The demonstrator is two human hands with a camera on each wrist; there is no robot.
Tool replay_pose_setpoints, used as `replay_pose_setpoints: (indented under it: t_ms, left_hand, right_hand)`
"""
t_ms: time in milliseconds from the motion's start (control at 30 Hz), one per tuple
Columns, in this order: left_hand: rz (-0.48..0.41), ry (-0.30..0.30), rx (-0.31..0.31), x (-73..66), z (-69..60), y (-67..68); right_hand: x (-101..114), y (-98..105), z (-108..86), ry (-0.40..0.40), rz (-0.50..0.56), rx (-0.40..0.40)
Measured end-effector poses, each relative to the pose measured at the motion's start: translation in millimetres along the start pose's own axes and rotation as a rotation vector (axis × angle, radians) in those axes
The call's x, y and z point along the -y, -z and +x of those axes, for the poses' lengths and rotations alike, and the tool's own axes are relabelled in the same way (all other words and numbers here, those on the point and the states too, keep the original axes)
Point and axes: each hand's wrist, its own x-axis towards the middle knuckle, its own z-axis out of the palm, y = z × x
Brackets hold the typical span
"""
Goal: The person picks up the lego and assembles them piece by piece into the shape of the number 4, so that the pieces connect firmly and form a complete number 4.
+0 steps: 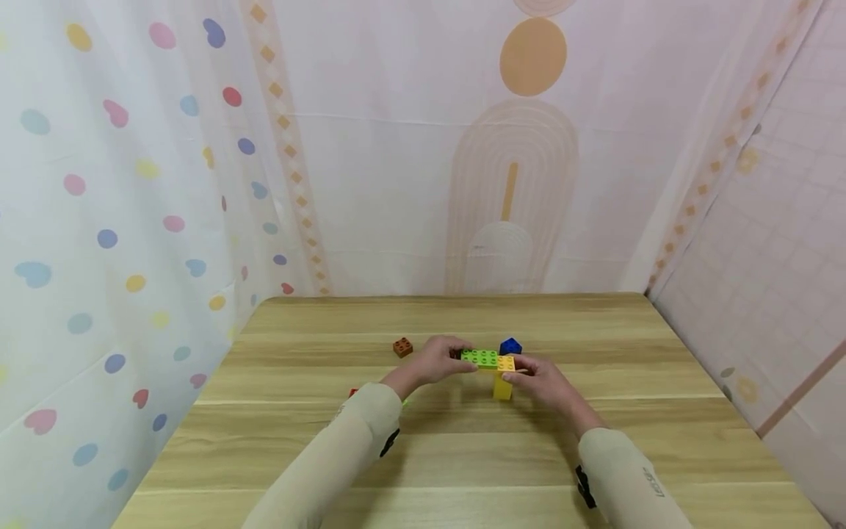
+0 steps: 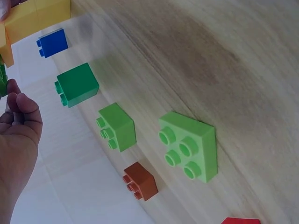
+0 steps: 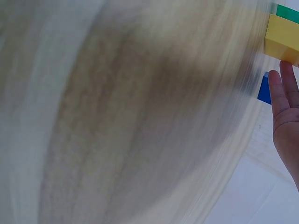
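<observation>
A light green brick lies level beside a small yellow-orange studded block, above a tall yellow column. My left hand pinches the green brick's left end between thumb and fingers. At the right side, my right hand holds the yellow-orange block, thumb in front and fingers behind. The left wrist view catches my left hand at its edge, by the yellow piece. In the right wrist view, fingers of my right hand touch the yellow stack.
Behind the stack is a blue brick; a brown brick lies further left. The left wrist view also has a dark green brick, two light green bricks and a red piece on the wooden table.
</observation>
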Motion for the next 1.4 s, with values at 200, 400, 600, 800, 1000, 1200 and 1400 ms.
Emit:
replay_pose_setpoints:
  t_ms: [200,400,600,800,1000,1200,1400]
  left_hand:
    - [0.000,-0.004,-0.012,0.4,-4.5,5.0]
    - [0.010,-0.003,-0.018,-1.6,-7.5,10.3]
    - [0.034,0.017,-0.020,-5.0,-6.9,11.8]
    - [0.064,0.027,-0.006,-5.8,-7.2,8.4]
    - [0.071,0.044,0.019,-7.9,-6.3,5.1]
    - [0.105,0.037,0.029,-10.8,-4.5,3.5]
    - [0.146,0.010,0.032,-9.8,-4.7,2.4]
  right_hand:
    - [4.0,-2.5,3.4,0.009,-0.005,0.007]
    - [10.2,-2.9,6.0,0.016,-0.034,0.014]
    - [12.3,-2.7,5.9,0.031,-0.039,0.027]
    - [4.0,-5.7,3.7,0.072,-0.033,0.024]
    - [2.3,-5.0,0.7,-0.021,-0.037,0.011]
    - [7.7,-3.4,0.3,-0.058,-0.050,0.002]
    - [9.3,-2.4,1.1,-0.068,-0.055,-0.005]
